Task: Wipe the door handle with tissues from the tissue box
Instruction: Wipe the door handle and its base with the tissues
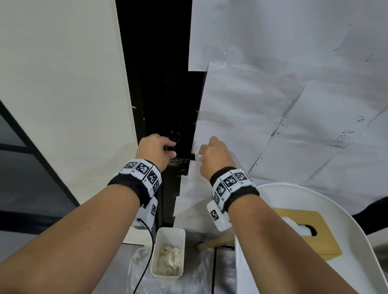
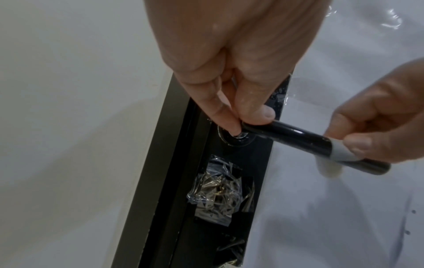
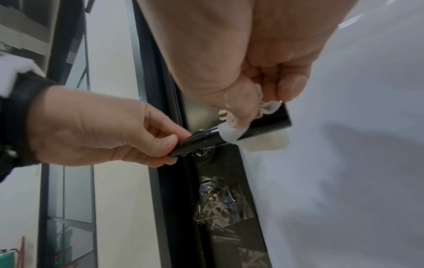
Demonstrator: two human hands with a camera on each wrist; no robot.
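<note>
The black lever door handle (image 1: pixel 186 156) sticks out from a dark door edge. My left hand (image 1: pixel 168 148) pinches its pivot end between thumb and fingers (image 2: pixel 266 114). My right hand (image 1: pixel 211 153) grips a white tissue (image 3: pixel 229 133) wrapped round the handle (image 2: pixel 291 135) near its free end. In the left wrist view the tissue (image 2: pixel 339 151) shows as a pale band on the bar under my right hand's thumb. A wooden tissue box (image 1: pixel 319 243), with a tissue poking from its slot, stands at the lower right behind my right forearm.
White paper sheets (image 1: pixel 283 107) cover the door to the right of the handle. A taped-over lock (image 2: pixel 218 192) sits below it. A white bin (image 1: pixel 170 233) holding crumpled tissues stands on the floor below. The tissue box rests on a white curved seat (image 1: pixel 355 227).
</note>
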